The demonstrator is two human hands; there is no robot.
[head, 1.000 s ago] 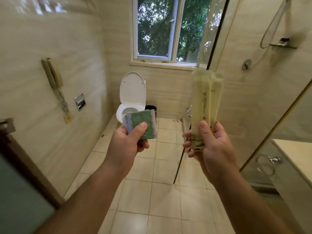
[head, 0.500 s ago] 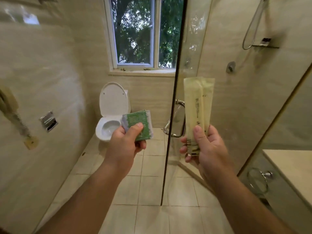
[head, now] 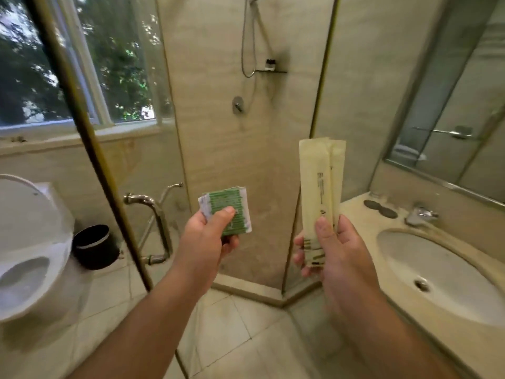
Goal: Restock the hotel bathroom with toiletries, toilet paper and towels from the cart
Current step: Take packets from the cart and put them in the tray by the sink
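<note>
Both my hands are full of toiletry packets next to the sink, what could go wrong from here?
Your right hand pinches the tall cream sachets only at their lower end, so they may tip or slip toward the sink basin. The green packets are fanned in your left hand, held by the thumb, so one might slide out.

Glossy ceramic sink (head: 442,274), matt paper sachets (head: 318,181)

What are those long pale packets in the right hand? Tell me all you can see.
The long pale packets look like two slim cream paper sleeves, overlapped, with small dark print down the front and stripes near the bottom. They stand upright in the air, their lower end pinched by the right hand.
</note>
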